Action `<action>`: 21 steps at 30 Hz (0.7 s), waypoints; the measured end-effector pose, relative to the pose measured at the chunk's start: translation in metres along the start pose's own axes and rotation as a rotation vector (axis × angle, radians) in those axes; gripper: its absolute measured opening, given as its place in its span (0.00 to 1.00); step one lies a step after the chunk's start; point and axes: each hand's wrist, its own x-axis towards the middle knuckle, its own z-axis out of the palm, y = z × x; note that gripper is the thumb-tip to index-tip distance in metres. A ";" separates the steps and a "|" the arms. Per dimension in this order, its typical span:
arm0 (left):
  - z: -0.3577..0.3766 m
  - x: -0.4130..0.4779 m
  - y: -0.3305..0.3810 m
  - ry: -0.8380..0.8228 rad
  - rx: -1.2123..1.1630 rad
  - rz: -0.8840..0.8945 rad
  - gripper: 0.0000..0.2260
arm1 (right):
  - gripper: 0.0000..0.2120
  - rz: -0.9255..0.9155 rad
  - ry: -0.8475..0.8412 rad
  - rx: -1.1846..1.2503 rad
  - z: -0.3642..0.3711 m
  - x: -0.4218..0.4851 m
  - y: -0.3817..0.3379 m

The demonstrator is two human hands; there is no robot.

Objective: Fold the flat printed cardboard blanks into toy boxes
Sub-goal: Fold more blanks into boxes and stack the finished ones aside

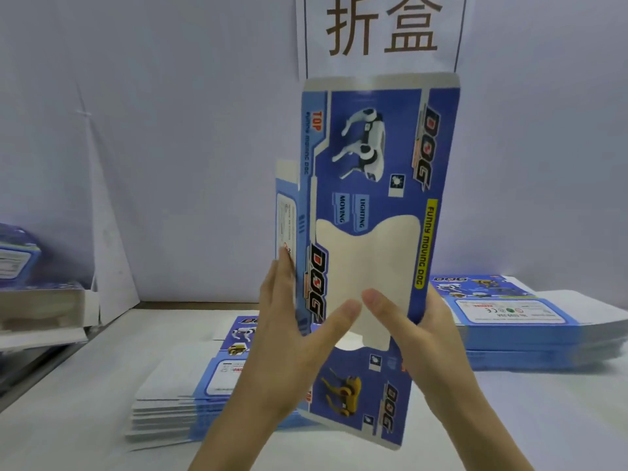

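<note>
A flat blank [373,147] is held upright at the centre of the frame, clear of the table, probably so that its creases can be worked. It is pinched low down by the left hand [289,341] and the right hand [424,345], with both thumbs on the pale window and the fingers at its side edges. A spare stack [176,396] is kept at lower left.

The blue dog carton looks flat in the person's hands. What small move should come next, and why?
Probably squeeze its two long edges toward each other to pop it open into a sleeve. The blank is held upright and flat, with the left hand pinching one edge and the right hand the other.
</note>
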 end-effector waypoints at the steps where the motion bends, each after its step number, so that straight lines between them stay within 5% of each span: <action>1: 0.002 -0.002 0.002 -0.008 -0.020 0.007 0.41 | 0.12 -0.037 0.022 -0.028 0.002 -0.001 0.003; 4: 0.014 -0.012 0.004 -0.124 -0.039 0.046 0.41 | 0.05 -0.116 0.078 -0.183 0.014 -0.008 0.014; 7: 0.025 -0.017 0.002 -0.130 -0.038 0.102 0.46 | 0.22 -0.203 -0.128 -0.145 0.026 -0.016 0.015; 9: 0.020 -0.011 0.001 -0.028 -0.157 0.101 0.38 | 0.33 -0.250 -0.275 -0.244 0.025 -0.015 0.014; 12: -0.008 0.005 -0.003 0.117 -0.295 0.099 0.16 | 0.36 -0.308 -0.354 -0.385 0.010 -0.010 0.012; 18: -0.046 0.020 -0.018 0.141 -0.457 -0.068 0.14 | 0.38 -0.055 -0.010 -0.226 -0.021 0.007 0.000; 21: -0.040 0.018 -0.019 0.100 -0.482 -0.103 0.21 | 0.30 0.195 -0.211 0.036 -0.027 0.007 -0.005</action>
